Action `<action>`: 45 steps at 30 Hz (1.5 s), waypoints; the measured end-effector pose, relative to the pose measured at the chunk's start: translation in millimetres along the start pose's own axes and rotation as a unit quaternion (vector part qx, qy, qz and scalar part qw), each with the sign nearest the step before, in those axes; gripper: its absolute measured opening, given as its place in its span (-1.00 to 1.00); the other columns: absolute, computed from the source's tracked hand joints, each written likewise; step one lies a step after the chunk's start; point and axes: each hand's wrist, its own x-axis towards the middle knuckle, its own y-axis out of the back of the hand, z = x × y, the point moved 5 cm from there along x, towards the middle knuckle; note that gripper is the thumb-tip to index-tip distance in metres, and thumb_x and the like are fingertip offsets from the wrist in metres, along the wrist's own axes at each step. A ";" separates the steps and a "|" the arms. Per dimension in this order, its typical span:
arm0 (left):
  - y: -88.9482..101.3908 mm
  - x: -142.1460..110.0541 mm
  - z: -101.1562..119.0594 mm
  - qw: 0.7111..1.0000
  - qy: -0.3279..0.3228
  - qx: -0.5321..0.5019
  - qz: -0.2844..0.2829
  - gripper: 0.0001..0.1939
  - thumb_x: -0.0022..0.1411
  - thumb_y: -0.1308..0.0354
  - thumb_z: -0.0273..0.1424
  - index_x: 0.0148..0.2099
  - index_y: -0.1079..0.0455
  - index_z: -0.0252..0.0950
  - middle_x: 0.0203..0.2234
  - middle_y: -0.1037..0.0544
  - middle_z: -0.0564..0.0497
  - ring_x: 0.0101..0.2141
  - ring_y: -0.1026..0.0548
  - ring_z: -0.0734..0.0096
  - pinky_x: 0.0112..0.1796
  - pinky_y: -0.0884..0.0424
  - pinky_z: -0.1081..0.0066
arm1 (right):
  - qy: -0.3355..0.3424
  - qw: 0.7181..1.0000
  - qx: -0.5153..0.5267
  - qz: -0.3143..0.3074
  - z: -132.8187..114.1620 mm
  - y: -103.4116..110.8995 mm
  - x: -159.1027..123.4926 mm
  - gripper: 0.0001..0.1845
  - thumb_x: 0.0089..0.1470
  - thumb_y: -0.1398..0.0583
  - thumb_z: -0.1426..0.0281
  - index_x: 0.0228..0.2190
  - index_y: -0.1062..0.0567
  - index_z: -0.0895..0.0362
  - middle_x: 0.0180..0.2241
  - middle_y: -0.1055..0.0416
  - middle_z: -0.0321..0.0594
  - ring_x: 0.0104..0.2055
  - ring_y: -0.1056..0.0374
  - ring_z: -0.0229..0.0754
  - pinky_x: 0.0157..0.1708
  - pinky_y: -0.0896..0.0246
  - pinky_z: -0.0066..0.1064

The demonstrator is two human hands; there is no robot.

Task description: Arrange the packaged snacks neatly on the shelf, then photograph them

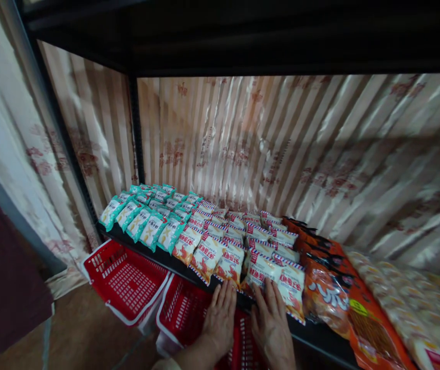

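Observation:
My left hand point(220, 317) and my right hand point(272, 324) lie side by side, palms down, at the front edge of a dark shelf point(312, 333). Their fingertips touch the nearest red-and-white snack packets point(260, 270), which lie in rows across the middle of the shelf. Neither hand grips anything. Teal snack packets point(145, 218) fill the left end of the shelf. Orange snack bags point(328, 288) lie to the right of my right hand, with pale clear-wrapped packets point(408, 300) further right.
Two red plastic baskets point(125, 282) point(183, 313) stand on the floor below the shelf's front edge. A striped curtain point(266, 139) hangs behind the shelf, and a dark upper shelf point(266, 36) spans overhead. A black upright post point(135, 128) stands at the back left.

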 end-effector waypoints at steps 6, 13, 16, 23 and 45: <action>-3.2 2.0 2.9 0.999 0.003 0.046 0.003 -0.21 0.17 0.06 -0.25 0.32 0.22 -0.54 0.29 0.03 -0.20 0.28 0.14 0.15 0.21 0.04 0.18 | -0.032 0.999 -0.013 -0.012 -9.6 -0.9 -16.8 -0.31 0.04 0.05 0.55 0.23 -0.01 0.09 0.34 0.43 -0.19 0.34 0.34 0.09 0.17 -0.02 0.03; 1.4 2.5 4.4 0.993 0.011 0.095 0.076 -0.39 0.24 0.09 -0.26 0.29 0.00 -0.39 0.25 -0.12 -0.08 0.26 0.04 0.25 0.18 -0.03 0.25 | -0.085 0.994 0.011 -0.066 -12.4 -22.9 -30.2 -0.43 0.01 0.07 0.54 0.07 -0.32 0.27 0.24 -0.05 -0.07 0.34 0.32 -0.06 0.20 -0.01 -0.15; -4.1 3.5 4.8 0.992 0.007 0.102 0.075 -0.43 0.26 0.12 -0.28 0.27 -0.03 -0.36 0.24 -0.15 -0.06 0.25 -0.01 0.25 0.17 -0.07 0.24 | -0.108 0.990 0.028 -0.084 -19.1 -26.3 -32.4 -0.43 0.01 0.06 0.52 0.08 -0.32 0.29 0.23 -0.08 -0.04 0.34 0.27 -0.06 0.21 0.00 -0.17; -23.1 13.3 -2.6 0.999 0.003 0.042 0.010 -0.48 0.31 0.22 -0.29 0.29 0.07 -0.26 0.20 -0.22 -0.01 0.18 -0.19 0.28 0.09 -0.25 0.26 | -0.100 0.992 0.045 -0.056 -26.9 -52.9 -42.2 -0.48 0.04 0.06 0.46 0.02 -0.39 0.23 0.13 -0.26 -0.05 0.19 -0.15 -0.05 0.09 -0.22 -0.22; 33.8 4.3 -31.7 0.941 -0.008 -0.227 -0.250 -0.10 0.06 -0.05 -0.17 0.29 0.14 -0.62 0.27 0.10 -0.35 0.27 0.14 0.05 0.23 0.11 0.12 | -0.146 0.985 0.041 -0.081 -28.7 -51.2 -31.8 -0.50 -0.04 0.04 0.48 -0.06 -0.45 0.20 -0.05 -0.45 -0.05 0.01 -0.38 -0.07 -0.02 -0.33 -0.25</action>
